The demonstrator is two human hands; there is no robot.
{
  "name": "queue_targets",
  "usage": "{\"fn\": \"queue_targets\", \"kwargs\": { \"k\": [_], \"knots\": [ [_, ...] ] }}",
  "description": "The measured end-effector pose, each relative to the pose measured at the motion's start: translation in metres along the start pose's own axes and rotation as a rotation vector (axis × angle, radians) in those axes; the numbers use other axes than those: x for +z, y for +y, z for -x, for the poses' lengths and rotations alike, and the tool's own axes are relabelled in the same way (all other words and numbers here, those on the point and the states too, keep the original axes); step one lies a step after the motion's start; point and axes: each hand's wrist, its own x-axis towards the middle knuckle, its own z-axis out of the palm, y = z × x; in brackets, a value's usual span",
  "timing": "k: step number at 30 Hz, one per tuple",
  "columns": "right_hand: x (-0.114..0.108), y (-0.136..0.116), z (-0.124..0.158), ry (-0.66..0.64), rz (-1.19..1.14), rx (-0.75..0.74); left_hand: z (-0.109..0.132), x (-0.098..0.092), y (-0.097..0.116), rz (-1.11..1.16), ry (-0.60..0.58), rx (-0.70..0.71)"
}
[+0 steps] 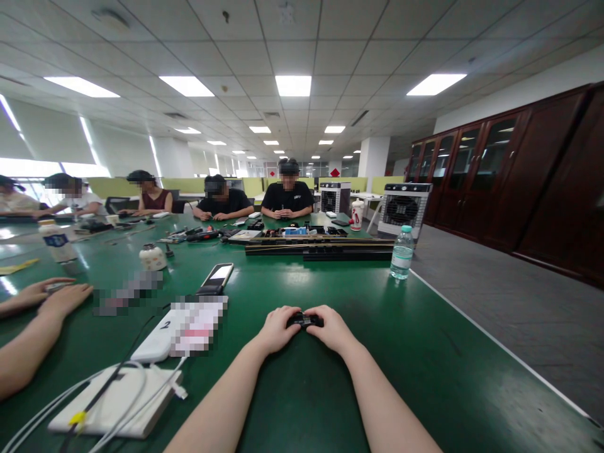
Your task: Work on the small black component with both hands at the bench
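The left hand [278,329] and the right hand [333,328] close on a small black part [309,319] from opposite ends, thumbs toward the person and fingers curled over the far side, so the grip is narrow and shared. Holding it at both ends probably keeps it from twisting and leaves its middle in sight; whether its underside touches the green counter [304,402] or hangs just above, I cannot tell. It sits centrally in front of the person, with the forearms running in evenly from either side, which likely makes for a steady hold. To the left, a white slab marked "2" [158,333] and a thicker white box [113,409] lie flat, the latter with cables looped across it, perhaps set aside there to stay out of the arms' way. A phone [216,280] lies just beyond the marked slab. Further left, a co-worker's hands [65,299] hold a small item of their own. Ahead, long black bars [349,255] lie crosswise, seemingly because their length suits that direction, and a water bottle [401,255] stands upright near the right edge, well apart from the hands.
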Motion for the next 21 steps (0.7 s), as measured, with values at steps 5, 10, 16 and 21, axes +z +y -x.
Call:
{"fn": "queue_targets", "kwargs": {
  "k": [5,10,16,21],
  "knots": [
    [-0.0027,-0.0003,-0.0006,0.016,-0.072,-0.025,0.0002,0.0015,-0.0013,-0.006,-0.005,-0.028],
    [-0.0021,-0.0017,-0.0006,0.026,-0.067,-0.022,0.0012,-0.0001,0.0001,-0.001,-0.001,-0.018],
    [0.001,0.0019,-0.0005,0.039,-0.084,-0.008,0.001,-0.0004,0.0,0.003,0.004,-0.012],
    [0.0021,0.0048,-0.0009,0.023,-0.115,0.031,0.0013,-0.0008,0.001,-0.007,0.003,-0.021]
  ]
}}
